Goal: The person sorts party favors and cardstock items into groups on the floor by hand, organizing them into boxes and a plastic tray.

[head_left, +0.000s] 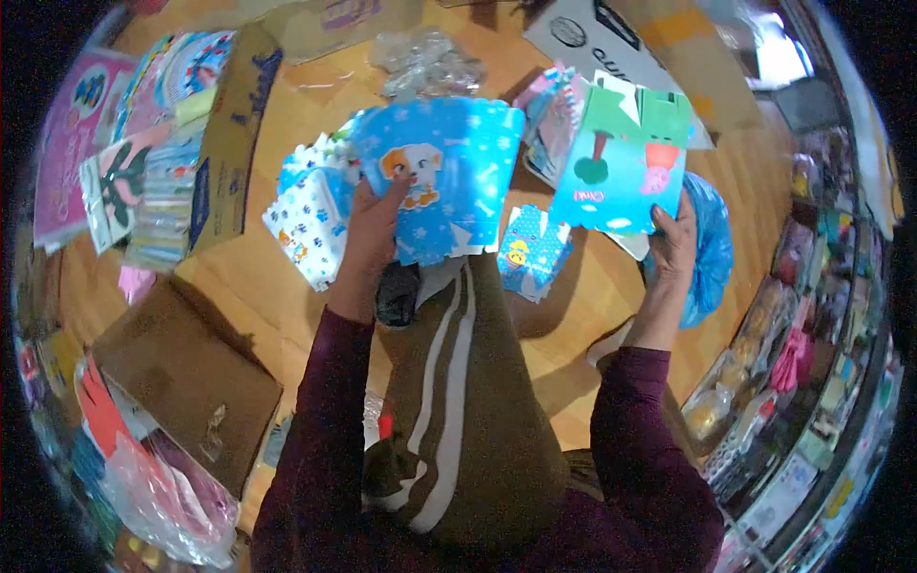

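My left hand (375, 229) is closed on a flat blue cardboard popcorn box (463, 177) with a cartoon puppy and scalloped edges, thumb across its front. Green and light blue, a second flat cardboard box (611, 177) with a tree and a pink pig is gripped at its lower right corner by my right hand (676, 241). White paw-print boxes (308, 234) lie left of the puppy box, partly hidden behind it. Between my hands, on the floor, rests a blue dotted box stack (535, 253) with a yellow cartoon figure.
A cardboard carton (234, 143) of packaged party goods stands at the left. Crumpled clear plastic (430, 62) lies ahead, and a blue plastic bag (705, 253) sits behind my right hand. An opened brown carton (186, 372) is at lower left. Stocked shelves (793, 353) line the right side.
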The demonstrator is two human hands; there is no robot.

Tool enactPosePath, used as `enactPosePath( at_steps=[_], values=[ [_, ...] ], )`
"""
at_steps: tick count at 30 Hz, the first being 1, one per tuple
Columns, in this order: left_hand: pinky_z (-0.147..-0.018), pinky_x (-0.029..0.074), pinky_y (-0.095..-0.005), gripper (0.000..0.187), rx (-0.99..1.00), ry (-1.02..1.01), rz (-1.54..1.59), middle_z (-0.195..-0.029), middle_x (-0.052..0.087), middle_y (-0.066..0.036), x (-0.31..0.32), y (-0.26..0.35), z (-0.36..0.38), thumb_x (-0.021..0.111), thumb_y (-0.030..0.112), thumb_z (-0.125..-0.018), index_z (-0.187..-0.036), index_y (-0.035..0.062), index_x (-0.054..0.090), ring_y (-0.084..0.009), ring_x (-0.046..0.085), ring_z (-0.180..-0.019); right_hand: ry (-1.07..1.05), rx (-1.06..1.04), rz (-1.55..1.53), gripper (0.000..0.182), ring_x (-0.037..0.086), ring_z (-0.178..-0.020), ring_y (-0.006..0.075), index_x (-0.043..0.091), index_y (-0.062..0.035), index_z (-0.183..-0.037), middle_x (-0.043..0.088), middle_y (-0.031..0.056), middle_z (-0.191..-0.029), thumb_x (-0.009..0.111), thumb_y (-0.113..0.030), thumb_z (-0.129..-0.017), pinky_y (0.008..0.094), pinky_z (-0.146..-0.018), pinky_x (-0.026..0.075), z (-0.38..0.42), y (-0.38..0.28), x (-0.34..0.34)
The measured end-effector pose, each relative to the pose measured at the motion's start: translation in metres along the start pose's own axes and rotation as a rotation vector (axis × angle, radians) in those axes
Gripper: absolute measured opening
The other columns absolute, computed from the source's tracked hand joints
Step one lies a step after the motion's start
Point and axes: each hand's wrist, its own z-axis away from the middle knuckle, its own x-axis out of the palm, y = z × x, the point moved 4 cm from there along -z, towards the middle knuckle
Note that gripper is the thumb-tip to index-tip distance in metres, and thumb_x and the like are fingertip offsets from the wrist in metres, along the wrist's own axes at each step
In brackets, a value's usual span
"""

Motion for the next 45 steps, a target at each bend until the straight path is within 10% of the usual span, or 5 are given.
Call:
enactPosePath(
  at_steps=[10, 22, 37, 40, 45],
  values=[
    [-0.067, 0.049, -0.0271, 0.036, 0.005, -0.162, -0.191, -0.094, 0.058, -0.009, 0.003, 0.021, -0.019, 0.059, 0.021, -0.080, -0.107, 0.0002, 0.048, -0.0145, 0.058, -0.079, -0.303, 0.140, 0.407, 0.044, 0.052, -0.084, 0.0144, 0.056, 0.0007, -0.101, 0.057, 0.0047, -0.094, 0.068, -0.008, -0.060, 0.0269, -0.076, 0.041, -0.035, -0.044, 0.019],
    [-0.077, 0.041, -0.0264, 0.048, -0.044, -0.601, -0.556, -0.099, 0.056, -0.005, 0.035, 0.020, -0.041, 0.057, 0.037, -0.078, -0.113, 0.0041, 0.049, -0.0119, 0.050, -0.090, -1.667, 0.235, 1.202, 0.038, 0.055, -0.079, 0.0256, 0.053, 0.0009, -0.096, 0.058, 0.0138, -0.083, 0.065, -0.002, -0.061, 0.0333, -0.069, 0.043, -0.075, 0.003, 0.215],
    [-0.082, 0.043, -0.0315, 0.052, -0.019, -0.454, -0.055, -0.106, 0.054, -0.007, 0.001, -0.014, -0.012, 0.067, 0.010, -0.069, -0.115, 0.0030, 0.044, -0.0160, 0.053, -0.094, 0.058, -0.395, 0.756, 0.038, 0.054, -0.090, 0.0188, 0.050, 0.0014, -0.103, 0.055, 0.0132, -0.097, 0.065, -0.014, -0.072, 0.0299, -0.074, 0.045, -0.028, -0.028, 0.136],
    [-0.082, 0.043, -0.0329, 0.050, -0.034, -0.389, 0.157, -0.105, 0.054, -0.008, 0.000, -0.019, -0.002, 0.065, 0.009, -0.071, -0.115, 0.0038, 0.043, -0.0179, 0.053, -0.095, 0.077, 0.088, 0.379, 0.047, 0.050, -0.095, 0.0182, 0.037, 0.0025, -0.118, 0.051, 0.0127, -0.103, 0.057, -0.015, -0.079, 0.0297, -0.081, 0.041, 0.008, 0.017, 0.119],
    [-0.081, 0.044, -0.0331, 0.049, -0.226, -0.432, 0.197, -0.105, 0.054, -0.008, 0.006, -0.039, 0.003, 0.066, 0.015, -0.073, -0.114, 0.0036, 0.042, -0.0193, 0.053, -0.094, -0.070, -0.118, 0.416, 0.044, 0.046, -0.097, 0.0188, 0.037, 0.0029, -0.114, 0.047, 0.0129, -0.106, 0.056, -0.013, -0.078, 0.0310, -0.085, 0.036, 0.027, 0.026, 0.166]
  ],
)
